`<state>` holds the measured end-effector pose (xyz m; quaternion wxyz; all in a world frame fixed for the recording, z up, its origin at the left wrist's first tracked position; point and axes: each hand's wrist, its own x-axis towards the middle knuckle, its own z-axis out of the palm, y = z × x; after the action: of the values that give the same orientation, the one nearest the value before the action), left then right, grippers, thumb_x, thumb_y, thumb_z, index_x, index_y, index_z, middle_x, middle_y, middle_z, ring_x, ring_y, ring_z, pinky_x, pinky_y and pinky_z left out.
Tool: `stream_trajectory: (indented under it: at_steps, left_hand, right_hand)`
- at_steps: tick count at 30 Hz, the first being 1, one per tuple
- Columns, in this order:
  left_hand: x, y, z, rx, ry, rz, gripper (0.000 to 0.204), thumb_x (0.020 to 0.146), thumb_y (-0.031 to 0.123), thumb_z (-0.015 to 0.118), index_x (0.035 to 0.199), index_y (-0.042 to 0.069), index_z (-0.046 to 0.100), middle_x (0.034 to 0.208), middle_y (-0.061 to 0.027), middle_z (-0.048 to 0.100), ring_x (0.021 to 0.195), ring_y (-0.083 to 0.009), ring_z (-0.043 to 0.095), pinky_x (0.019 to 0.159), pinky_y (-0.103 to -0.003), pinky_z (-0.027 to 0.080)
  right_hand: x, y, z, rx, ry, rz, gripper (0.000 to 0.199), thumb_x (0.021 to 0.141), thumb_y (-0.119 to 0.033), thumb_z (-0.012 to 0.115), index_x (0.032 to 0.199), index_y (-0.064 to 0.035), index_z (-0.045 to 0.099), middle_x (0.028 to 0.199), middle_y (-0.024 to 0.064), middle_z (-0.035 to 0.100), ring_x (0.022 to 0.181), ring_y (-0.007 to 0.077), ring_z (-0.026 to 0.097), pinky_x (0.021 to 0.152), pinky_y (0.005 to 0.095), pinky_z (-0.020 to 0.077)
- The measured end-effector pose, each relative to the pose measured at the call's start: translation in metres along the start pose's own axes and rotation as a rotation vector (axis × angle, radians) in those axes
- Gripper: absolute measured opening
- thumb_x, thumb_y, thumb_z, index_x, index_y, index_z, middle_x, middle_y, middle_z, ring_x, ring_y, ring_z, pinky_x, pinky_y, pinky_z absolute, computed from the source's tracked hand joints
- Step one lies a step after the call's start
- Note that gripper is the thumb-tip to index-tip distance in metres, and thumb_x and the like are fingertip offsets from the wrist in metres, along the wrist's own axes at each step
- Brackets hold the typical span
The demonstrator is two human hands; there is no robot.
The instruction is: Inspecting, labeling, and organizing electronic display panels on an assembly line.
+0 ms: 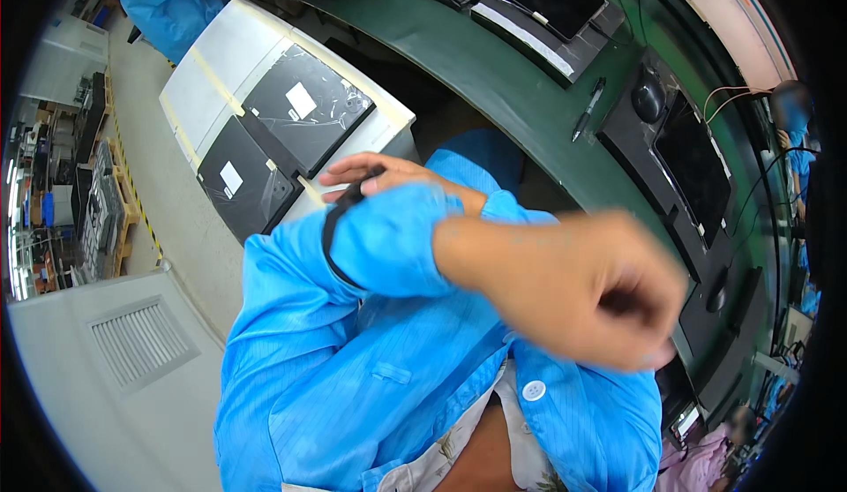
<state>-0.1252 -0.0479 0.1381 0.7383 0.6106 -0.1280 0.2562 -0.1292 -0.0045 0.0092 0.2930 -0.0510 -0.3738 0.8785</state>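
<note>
My arms are crossed in front of my chest, in blue sleeves. My left hand (582, 289) reaches across to the right, blurred, its fingers curled into a loose fist with nothing visible inside. A black strap (332, 243) circles my left sleeve. Farther back, my right hand (393, 174) points left from behind the left forearm. Its fingers are at a dark part of the strap, pinching it near the sleeve's outer edge; the sleeve hides part of this hand. Just beyond the right fingertips lie two flat black panels (328, 126) with white labels and clear film.
The panels rest on a white taped surface (198, 77). A green workbench (441, 46) curves from far to right, bearing black screens (693, 161), a pen (588, 111) and a mouse (648, 97). A vented pale cabinet (66, 351) stands left. Other people sit at the edges.
</note>
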Motion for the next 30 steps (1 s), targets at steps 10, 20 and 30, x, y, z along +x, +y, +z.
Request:
stream_trajectory:
  at_steps: [10,20,30]
  left_hand:
    - [-0.016,-0.010,-0.185,0.780,0.832,0.125,0.016,0.096,0.013,0.069,0.085,0.002,0.068,0.070,0.0018,0.062,0.062,-0.0077,0.057,0.054,-0.028,0.044]
    - [-0.127,-0.062,-0.138,1.164,0.440,-0.261,0.007,0.092,0.007,0.071,0.092,0.000,0.070,0.081,-0.0118,0.064,0.067,-0.0210,0.063,0.059,-0.033,0.047]
    - [-0.411,-0.018,0.042,0.023,-0.011,-1.540,0.043,0.094,0.029,0.067,0.128,0.003,0.067,0.111,-0.0160,0.075,0.096,-0.0267,0.073,0.083,-0.039,0.058]
  right_hand:
    - [-0.038,-0.004,0.060,-0.111,0.423,0.062,0.037,0.104,-0.029,0.064,0.125,-0.0018,0.049,0.114,0.0171,0.067,0.099,0.0294,0.074,0.084,0.0361,0.0619]
    - [-0.104,-0.008,0.036,-1.050,0.351,0.053,0.037,0.097,-0.031,0.071,0.117,-0.0007,0.062,0.111,0.0198,0.071,0.102,0.0305,0.072,0.086,0.0383,0.0576]
    - [-0.395,0.111,0.082,-0.997,1.509,1.052,0.031,0.098,-0.024,0.063,0.119,-0.0018,0.068,0.105,0.0225,0.072,0.094,0.0343,0.072,0.084,0.0429,0.0562]
